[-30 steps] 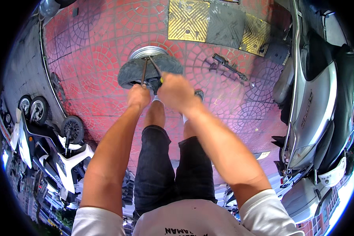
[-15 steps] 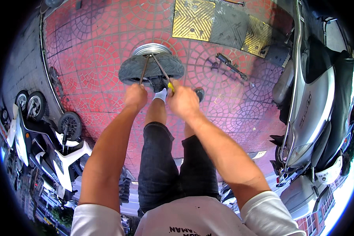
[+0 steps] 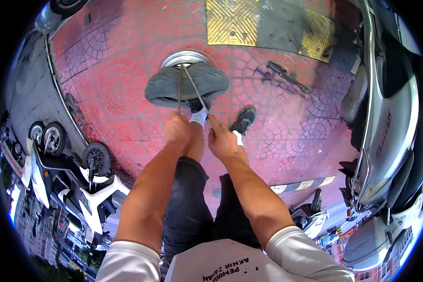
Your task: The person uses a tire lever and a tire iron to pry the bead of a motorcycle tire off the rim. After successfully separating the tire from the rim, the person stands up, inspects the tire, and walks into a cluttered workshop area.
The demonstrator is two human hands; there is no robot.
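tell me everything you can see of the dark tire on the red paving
The tire is thick, dark grey and rubbery-looking, with a broad rounded outer surface. It is on the red paving, in front of the person. A silver metal rim shows at its far side; how far it is seated there is unclear. Two slim metal bars cross its outer surface, held by the left hand and right hand. A dark shoe is at its near edge.
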